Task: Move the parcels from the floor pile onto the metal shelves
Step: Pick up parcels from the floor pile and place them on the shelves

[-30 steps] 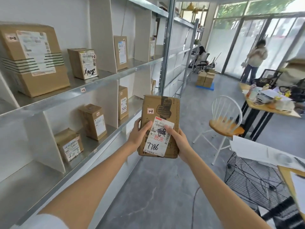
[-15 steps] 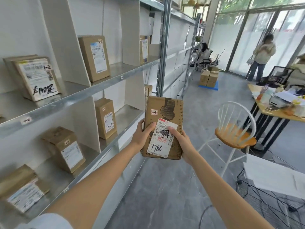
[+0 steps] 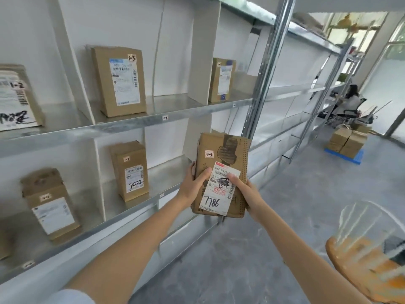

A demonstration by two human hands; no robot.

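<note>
A: Head view: where is the parcel?
B: The cardboard parcel (image 3: 221,172) marked 7786 is upright in front of the metal shelves (image 3: 131,126).
A: Fingers?
B: Left hand (image 3: 192,187) and right hand (image 3: 243,191) grip its sides, thumbs on the label.

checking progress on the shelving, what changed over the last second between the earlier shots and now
The person walked on along the metal shelves; the parcel marked 1-3 and the 7022 one slid left and closer in view. The wooden chair dropped to the lower right. Unchanged: left hand and right hand hold the 7786 parcel upright, off the shelf.
</note>
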